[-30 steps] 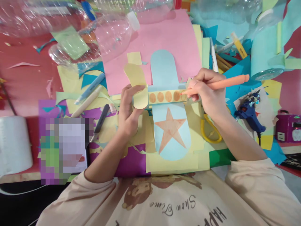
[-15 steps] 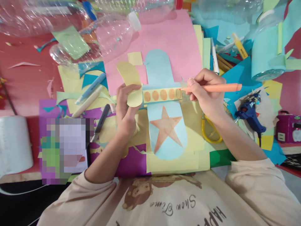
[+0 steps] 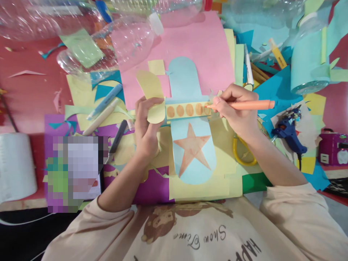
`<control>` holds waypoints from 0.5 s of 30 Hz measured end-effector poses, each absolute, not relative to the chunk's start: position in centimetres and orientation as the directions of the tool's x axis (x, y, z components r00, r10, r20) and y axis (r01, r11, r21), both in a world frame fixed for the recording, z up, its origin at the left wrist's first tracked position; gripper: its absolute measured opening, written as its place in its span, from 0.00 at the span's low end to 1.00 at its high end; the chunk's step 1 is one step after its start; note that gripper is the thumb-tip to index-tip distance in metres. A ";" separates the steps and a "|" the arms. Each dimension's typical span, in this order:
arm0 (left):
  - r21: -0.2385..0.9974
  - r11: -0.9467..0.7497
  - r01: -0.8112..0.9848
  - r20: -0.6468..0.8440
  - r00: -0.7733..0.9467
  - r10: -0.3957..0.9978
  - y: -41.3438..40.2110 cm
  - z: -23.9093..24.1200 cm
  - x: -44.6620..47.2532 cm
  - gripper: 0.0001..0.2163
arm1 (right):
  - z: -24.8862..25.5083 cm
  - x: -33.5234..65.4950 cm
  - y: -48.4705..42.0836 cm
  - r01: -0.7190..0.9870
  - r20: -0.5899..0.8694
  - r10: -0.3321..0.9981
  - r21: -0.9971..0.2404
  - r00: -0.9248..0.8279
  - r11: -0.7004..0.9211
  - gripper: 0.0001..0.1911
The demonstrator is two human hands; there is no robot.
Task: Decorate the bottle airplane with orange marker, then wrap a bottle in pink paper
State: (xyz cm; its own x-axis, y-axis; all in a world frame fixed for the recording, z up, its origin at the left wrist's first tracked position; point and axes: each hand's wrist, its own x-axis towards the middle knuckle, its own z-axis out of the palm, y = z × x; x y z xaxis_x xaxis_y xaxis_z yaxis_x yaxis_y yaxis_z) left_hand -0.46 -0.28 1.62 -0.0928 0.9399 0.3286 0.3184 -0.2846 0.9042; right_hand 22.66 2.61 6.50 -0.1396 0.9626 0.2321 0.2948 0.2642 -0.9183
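Right hand (image 3: 240, 119): fingers closed on orange marker (image 3: 255, 105), tip at the 3 o'clock end dot (image 3: 208, 110) of yellow strip (image 3: 185, 111); strip sits 9 o'clock from those fingers, 3 o'clock from left hand (image 3: 146, 133), fingers pinching yellow flap (image 3: 156, 114).

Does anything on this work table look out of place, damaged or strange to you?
The blue plastic glue gun lies on its side partly on a ragged white sheet, nozzle toward the right forearm; that looks risky if hot. Teal paper scraps are strewn left of the left hand, like leftover cuttings. I notice no spill.
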 end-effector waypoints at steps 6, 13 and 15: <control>0.904 -0.262 0.338 0.311 -0.101 0.945 -0.3 1.8 -0.5 0.16 | 6.5 22.8 2.7 0.295 0.247 0.954 -0.911 -0.169 0.288 0.19; 0.909 -0.257 0.327 0.303 -0.098 0.948 -0.3 1.7 -0.5 0.17 | 6.4 22.9 2.8 0.255 0.238 0.950 -0.924 -0.201 0.285 0.20; 0.910 -0.273 0.312 0.316 -0.093 0.944 -0.3 1.7 -0.6 0.17 | 6.4 23.0 2.8 0.254 0.233 0.948 -0.924 -0.215 0.285 0.19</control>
State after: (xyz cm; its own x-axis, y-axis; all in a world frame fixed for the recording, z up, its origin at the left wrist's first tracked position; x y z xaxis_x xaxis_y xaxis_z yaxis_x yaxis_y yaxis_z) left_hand -0.56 -0.30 1.69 -0.0934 0.9442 0.3158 0.3123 -0.2734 0.9098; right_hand 22.99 2.78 6.44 -0.2152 0.9483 0.2334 0.2541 0.2851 -0.9242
